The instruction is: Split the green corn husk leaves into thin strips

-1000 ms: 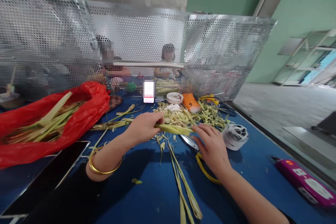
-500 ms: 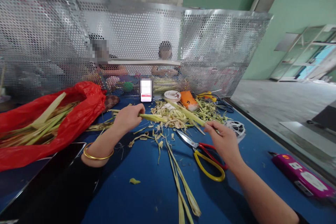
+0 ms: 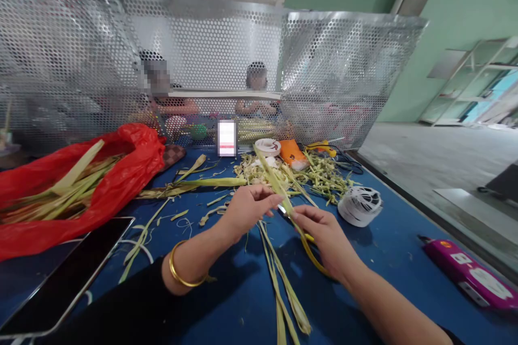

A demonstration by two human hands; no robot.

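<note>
Tablet (image 3: 68,275) at left, lit phone (image 3: 226,139) upright before mesh screen (image 3: 210,54), purple device (image 3: 465,275) at right, shelf (image 3: 465,99) near green wall (image 3: 489,0).

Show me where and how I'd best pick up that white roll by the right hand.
Probably around its outer wall, coming from above: the white roll looks squat and rounded, standing on the blue table, and its openwork top seems a poorer hold.

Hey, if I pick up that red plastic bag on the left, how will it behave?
The red plastic bag is probably floppy, since its thin walls are creased and slumped. It may spill, because its mouth gapes around long leafy strips. It's likely light for its size, as those strips look thin.
</note>
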